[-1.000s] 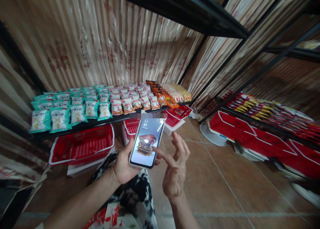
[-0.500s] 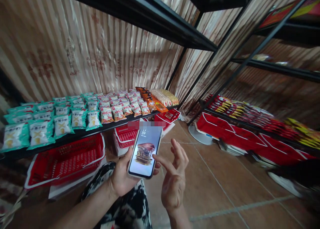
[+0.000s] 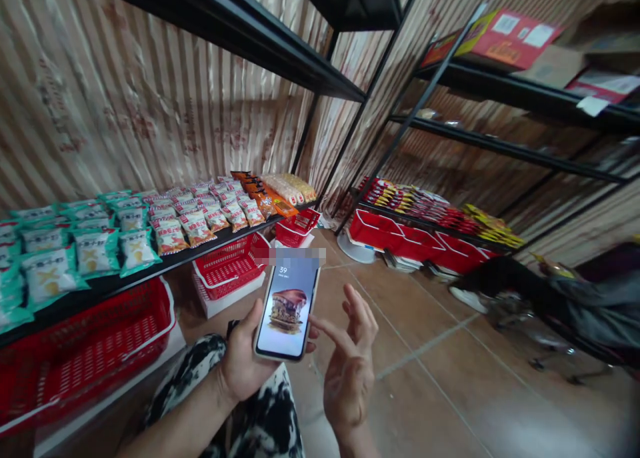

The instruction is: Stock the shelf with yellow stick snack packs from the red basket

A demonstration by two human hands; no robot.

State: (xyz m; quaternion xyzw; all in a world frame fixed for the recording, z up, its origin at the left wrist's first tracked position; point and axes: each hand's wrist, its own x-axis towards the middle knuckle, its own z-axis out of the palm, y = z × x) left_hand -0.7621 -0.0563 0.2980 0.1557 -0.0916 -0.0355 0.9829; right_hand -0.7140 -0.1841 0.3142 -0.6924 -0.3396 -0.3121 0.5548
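Observation:
A smartphone (image 3: 287, 308) lies tilted in my left hand (image 3: 245, 361), thumb along its left edge and fingertips showing at the right edge. Its lit screen shows a burger picture and clock digits; a blurred patch covers the top. My right hand (image 3: 350, 361) is just right of the phone, palm turned partly up. Its fingers are apart, and the index fingertip comes close to the screen's right edge; whether it touches I cannot tell. Nothing is held in that hand.
Snack bags in teal (image 3: 95, 251), white-and-red (image 3: 197, 226) and orange (image 3: 280, 203) packs line a low black shelf. Red baskets (image 3: 230, 265) stand below. At right are another rack (image 3: 515, 151) with red boxes (image 3: 515, 38), and a seated person's leg (image 3: 505, 278).
My view has swung right, so the shelves slide left and the right rack and seated person show more. Both hands and the phone keep nearly the same pose.

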